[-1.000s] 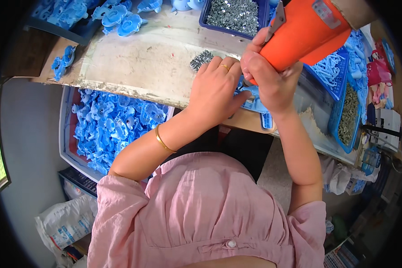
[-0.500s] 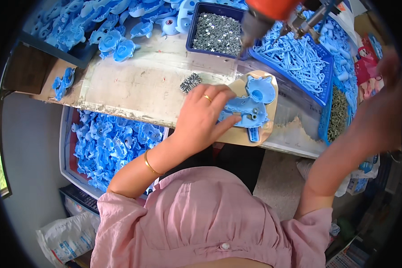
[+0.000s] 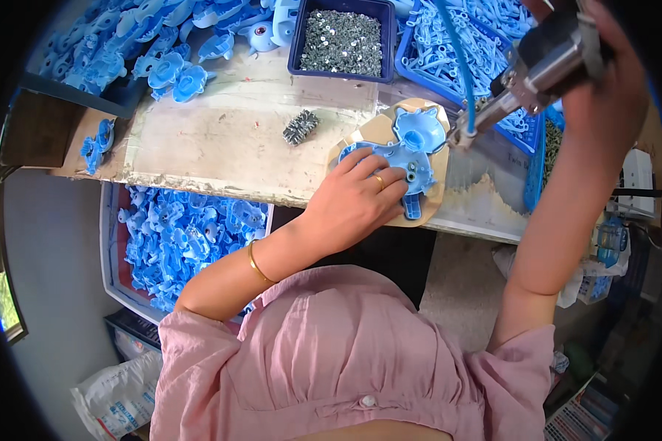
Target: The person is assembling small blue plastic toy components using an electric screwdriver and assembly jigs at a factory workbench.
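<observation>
A light-blue animal-shaped plastic shell [image 3: 394, 158] lies hollow side up in a tan holder [image 3: 435, 180] at the bench's front edge. My left hand [image 3: 357, 192] rests over its left part, fingers bent and tips on the shell. Gripped in my right hand [image 3: 612, 92] is a power screwdriver [image 3: 548, 70] with a metal nose and a blue hose [image 3: 460, 55]. Its tip hangs just right of the shell's round head part, apart from it as far as I can see. A dark clump of small screws [image 3: 301, 127] sits left of the holder.
Behind stands a navy tray [image 3: 296, 62] of small metal parts, with a blue basket [image 3: 403, 62] of thin blue pieces beside it. Blue shells [image 3: 118, 44] heap up at the far left. Below the bench edge is a bin [image 3: 112, 246] of blue parts.
The screwdriver has swung down from the top, and my right hand has closed round it. My left hand has shifted slightly, its fingers now bent over the shell.
</observation>
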Available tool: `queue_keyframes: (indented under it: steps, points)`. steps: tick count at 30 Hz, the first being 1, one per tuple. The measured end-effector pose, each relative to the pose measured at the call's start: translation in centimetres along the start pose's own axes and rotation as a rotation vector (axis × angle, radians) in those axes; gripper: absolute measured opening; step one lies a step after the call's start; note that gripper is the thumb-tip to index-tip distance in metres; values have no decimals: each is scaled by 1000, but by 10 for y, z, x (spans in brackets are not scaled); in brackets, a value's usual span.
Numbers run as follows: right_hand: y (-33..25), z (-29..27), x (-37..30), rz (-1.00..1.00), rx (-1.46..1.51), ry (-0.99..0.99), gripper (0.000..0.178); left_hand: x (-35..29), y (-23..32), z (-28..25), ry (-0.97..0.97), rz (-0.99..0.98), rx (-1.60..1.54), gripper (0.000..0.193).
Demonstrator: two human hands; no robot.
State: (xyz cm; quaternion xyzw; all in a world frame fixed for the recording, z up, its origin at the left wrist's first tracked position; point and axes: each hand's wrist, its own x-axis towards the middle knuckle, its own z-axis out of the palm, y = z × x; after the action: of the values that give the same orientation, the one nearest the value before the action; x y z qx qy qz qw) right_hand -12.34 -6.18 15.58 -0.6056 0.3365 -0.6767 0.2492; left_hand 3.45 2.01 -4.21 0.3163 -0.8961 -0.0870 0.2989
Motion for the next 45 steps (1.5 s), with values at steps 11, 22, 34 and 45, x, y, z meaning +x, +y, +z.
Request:
queue_keyframes:
  steps: [11, 22, 34, 45]
  points:
    - [4, -11, -30, 182, -6, -82, 58, 4, 3, 5, 15, -9, 12, 15]
    - [-6, -4, -43, 294, 21, 132, 42, 4, 1, 2, -68, 9, 50, 17]
    - [89, -84, 61, -35, 241, -220, 53, -8, 19, -109, -87, -345, -417, 16]
    - [214, -411, -23, 359, -1668, -121, 27, -103, 23, -226, -424, -863, 252, 62]
